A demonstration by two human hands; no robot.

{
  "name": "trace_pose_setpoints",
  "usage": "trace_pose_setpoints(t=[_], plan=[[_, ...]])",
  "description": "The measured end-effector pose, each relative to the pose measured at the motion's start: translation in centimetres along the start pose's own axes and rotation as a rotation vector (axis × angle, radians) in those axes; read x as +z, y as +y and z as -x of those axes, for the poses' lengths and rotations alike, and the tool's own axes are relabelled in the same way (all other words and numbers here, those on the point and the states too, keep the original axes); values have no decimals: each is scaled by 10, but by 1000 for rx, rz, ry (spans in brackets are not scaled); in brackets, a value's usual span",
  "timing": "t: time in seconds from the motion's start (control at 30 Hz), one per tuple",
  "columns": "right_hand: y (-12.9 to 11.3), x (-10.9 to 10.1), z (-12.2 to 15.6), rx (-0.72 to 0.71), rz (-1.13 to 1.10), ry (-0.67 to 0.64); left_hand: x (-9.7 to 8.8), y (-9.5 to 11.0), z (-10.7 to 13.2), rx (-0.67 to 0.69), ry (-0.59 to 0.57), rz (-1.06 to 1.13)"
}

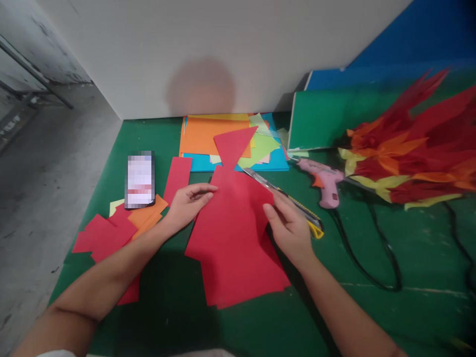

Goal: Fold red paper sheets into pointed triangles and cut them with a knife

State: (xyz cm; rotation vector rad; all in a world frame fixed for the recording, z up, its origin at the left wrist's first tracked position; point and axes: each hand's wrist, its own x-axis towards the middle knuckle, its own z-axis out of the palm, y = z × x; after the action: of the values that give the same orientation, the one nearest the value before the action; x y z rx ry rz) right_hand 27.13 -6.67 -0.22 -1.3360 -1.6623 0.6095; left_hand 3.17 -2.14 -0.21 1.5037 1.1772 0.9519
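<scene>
Red paper sheets point(234, 233) lie in a staggered stack in front of me, their lower edges uneven. My left hand point(189, 203) pinches the stack's upper left edge between thumb and fingers. At the right edge, my right hand point(290, 225) grips the same red paper, thumb on top. Just beyond that hand lies a utility knife point(297, 204) with a yellow and black handle, its blade end touching the paper's top edge. A red paper piece point(236, 144) with a flared top rests above the stack, partly over other coloured sheets.
Orange sheets point(211, 136) and other coloured paper lie against the white board point(148, 59). A phone point(140, 178) and red scraps point(111, 235) are on the left. At right are a pink glue gun point(327, 181) with its black cord and a red-orange paper flame shape point(401, 153).
</scene>
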Motion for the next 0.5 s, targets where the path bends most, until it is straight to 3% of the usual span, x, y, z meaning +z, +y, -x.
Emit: trace_pose_setpoints(t=[0.2, 0.33, 0.5], plan=[[-14, 2, 3, -358, 349, -91, 2, 14, 6, 8, -44, -25], [-23, 11, 9, -440, 445, -180, 5, 15, 8, -47, -91, 34], [-30, 14, 9, -463, 349, -315, 8, 12, 6, -138, -12, 126]])
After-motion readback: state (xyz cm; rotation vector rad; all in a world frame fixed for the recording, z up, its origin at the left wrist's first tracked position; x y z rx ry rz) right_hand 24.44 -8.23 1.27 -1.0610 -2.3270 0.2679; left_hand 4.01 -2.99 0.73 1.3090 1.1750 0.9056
